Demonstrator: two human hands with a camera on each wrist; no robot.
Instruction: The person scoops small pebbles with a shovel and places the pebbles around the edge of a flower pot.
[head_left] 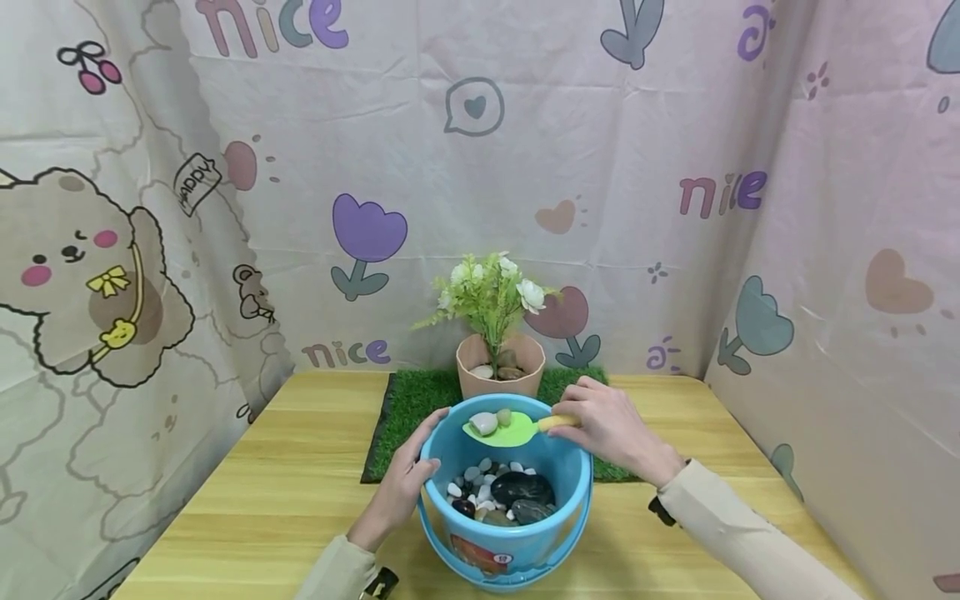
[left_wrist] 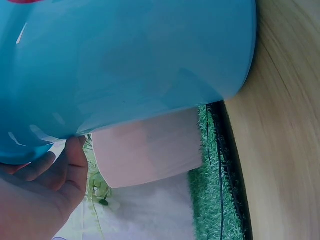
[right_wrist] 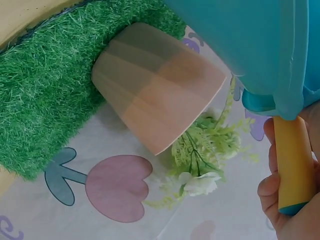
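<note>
In the head view, a light blue bucket stands on the table with pebbles and larger dark stones inside. My left hand holds its left rim, thumb at the rim and fingers along the outer side. My right hand grips the yellow handle of a toy shovel. The shovel's green blade is level over the bucket's mouth, carrying a pale stone and a smaller tan stone.
Behind the bucket, a pink flowerpot holds white flowers, greenery and some stones. It stands on a green turf mat lying on the wooden table. A printed curtain hangs behind and at the sides.
</note>
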